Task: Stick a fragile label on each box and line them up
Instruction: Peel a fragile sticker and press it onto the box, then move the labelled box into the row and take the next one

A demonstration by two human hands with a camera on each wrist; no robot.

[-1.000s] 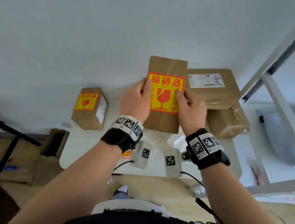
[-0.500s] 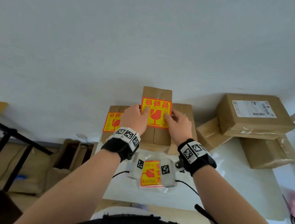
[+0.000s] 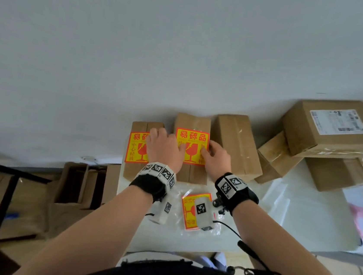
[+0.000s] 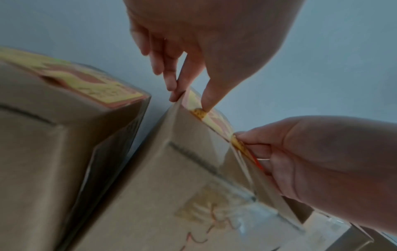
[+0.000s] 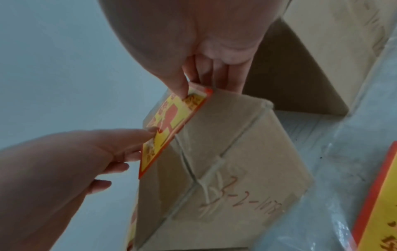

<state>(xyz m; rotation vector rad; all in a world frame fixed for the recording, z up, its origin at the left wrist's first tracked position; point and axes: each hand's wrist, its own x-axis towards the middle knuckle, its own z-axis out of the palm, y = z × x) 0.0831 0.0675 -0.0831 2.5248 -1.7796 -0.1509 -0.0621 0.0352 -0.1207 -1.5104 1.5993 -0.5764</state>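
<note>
My left hand [image 3: 165,148] and right hand [image 3: 215,158] both holding the labelled box [image 3: 192,146] at the desk's [image 3: 297,220] far edge, labelled neighbour [image 3: 135,148] just left, plain box [image 3: 236,147] just right, sticker pack [image 3: 187,215] near me, stacked boxes [image 3: 332,134] at right.

Boxes [image 3: 236,147]: matt brown cardboard, seams sealed with glossy clear tape [image 5: 211,171]. Labels [image 3: 191,146]: smooth yellow-and-red paper with a slight sheen. Label stack [image 3: 187,212]: wrapped in glossy clear plastic. Worktop [image 3: 302,219]: smooth, white.
</note>
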